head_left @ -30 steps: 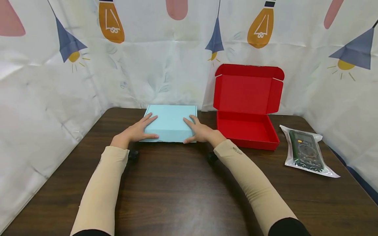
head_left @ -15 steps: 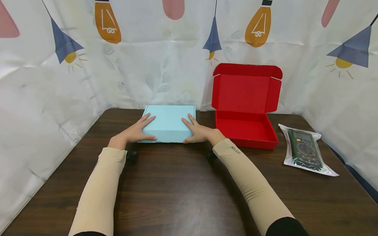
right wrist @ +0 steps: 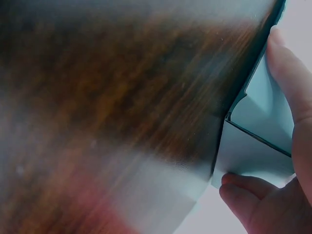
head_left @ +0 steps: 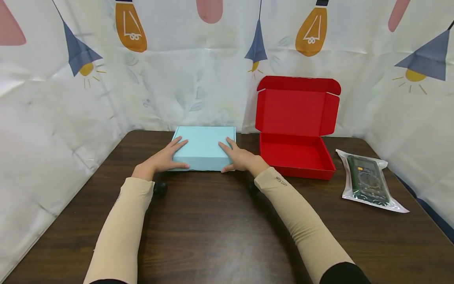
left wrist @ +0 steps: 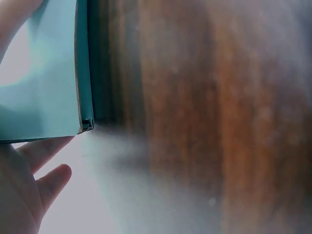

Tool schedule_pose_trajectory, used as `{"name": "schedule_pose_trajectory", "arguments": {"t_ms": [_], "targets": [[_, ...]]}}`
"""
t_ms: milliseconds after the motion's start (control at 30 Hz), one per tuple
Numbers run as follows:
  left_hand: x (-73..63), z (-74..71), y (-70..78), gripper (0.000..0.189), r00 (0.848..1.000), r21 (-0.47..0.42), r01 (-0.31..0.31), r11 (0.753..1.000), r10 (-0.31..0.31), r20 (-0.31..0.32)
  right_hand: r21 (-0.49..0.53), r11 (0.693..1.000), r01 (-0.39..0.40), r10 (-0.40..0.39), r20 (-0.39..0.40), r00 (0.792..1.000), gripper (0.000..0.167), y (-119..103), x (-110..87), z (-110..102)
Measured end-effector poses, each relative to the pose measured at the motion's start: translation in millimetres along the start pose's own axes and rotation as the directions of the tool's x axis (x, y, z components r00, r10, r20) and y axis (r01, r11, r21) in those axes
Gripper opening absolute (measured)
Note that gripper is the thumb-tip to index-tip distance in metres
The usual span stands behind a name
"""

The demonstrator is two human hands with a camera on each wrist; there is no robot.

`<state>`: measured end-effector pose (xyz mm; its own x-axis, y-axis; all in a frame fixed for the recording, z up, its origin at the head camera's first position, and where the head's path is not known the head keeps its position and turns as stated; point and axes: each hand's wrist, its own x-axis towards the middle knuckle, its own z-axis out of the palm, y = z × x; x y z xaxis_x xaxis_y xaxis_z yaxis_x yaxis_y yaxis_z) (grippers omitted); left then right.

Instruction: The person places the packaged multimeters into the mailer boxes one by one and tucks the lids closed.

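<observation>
A closed light-blue cardboard box (head_left: 203,140) lies at the back of the table, left of centre. My left hand (head_left: 161,158) rests on its left end, fingers spread over the lid and thumb along the front. At the right end, my right hand (head_left: 244,158) rests the same way, its thumb low at the front. In the left wrist view the box (left wrist: 44,92) shows a corner, with fingers (left wrist: 54,183) beside its end. The right wrist view shows the thumb (right wrist: 287,73) along the box's front and fingers touching the box's end (right wrist: 243,151).
To the right stands an open red box (head_left: 297,152), its lid raised against the printed curtain (head_left: 159,86). Farther right, a dark green multimeter (head_left: 369,179) lies in a clear plastic bag. The dark wooden table (head_left: 213,228) stretches in front of the hands.
The view shifts slightly. My right fingers have slid a little to the left on the lid. The left hand and both boxes stay where they were on the table.
</observation>
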<state>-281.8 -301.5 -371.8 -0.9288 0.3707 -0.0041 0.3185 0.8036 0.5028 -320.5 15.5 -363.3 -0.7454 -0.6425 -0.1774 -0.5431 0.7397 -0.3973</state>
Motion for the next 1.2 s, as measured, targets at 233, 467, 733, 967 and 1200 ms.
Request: {"name": "schedule_pose_trajectory", "arguments": {"t_ms": [233, 467, 733, 967, 1200], "targets": [[3.9, 4.2, 7.5, 0.101, 1.000, -0.010, 0.015, 1.000, -0.015, 0.020, -0.032, 0.999, -0.027, 0.026, -0.021, 0.999, 0.105, 0.5, -3.2, 3.3], [6.0, 7.1, 8.1, 0.099, 1.000, -0.022, 0.030, 0.999, -0.030, -0.007, -0.036, 0.999, -0.023, 0.021, -0.042, 0.999, 0.102, -1.1, -3.2, 5.2], [3.3, 8.4, 5.7, 0.098, 0.998, -0.049, 0.043, 0.998, -0.045, -0.039, -0.016, 1.000, -0.020, 0.019, -0.064, 0.998, 0.099, -5.3, 0.5, 7.1], [2.4, 8.3, 7.3, 0.097, 0.996, -0.039, 0.062, 0.997, -0.064, -0.065, -0.010, 1.000, -0.026, 0.026, -0.081, 0.996, 0.098, -6.8, 3.7, 8.1], [2.1, 6.4, 7.8, 0.097, 0.995, -0.055, 0.072, 0.996, -0.076, -0.060, 0.007, 1.000, -0.028, 0.029, -0.087, 0.996, 0.098, -7.7, 4.1, 8.3]]}}
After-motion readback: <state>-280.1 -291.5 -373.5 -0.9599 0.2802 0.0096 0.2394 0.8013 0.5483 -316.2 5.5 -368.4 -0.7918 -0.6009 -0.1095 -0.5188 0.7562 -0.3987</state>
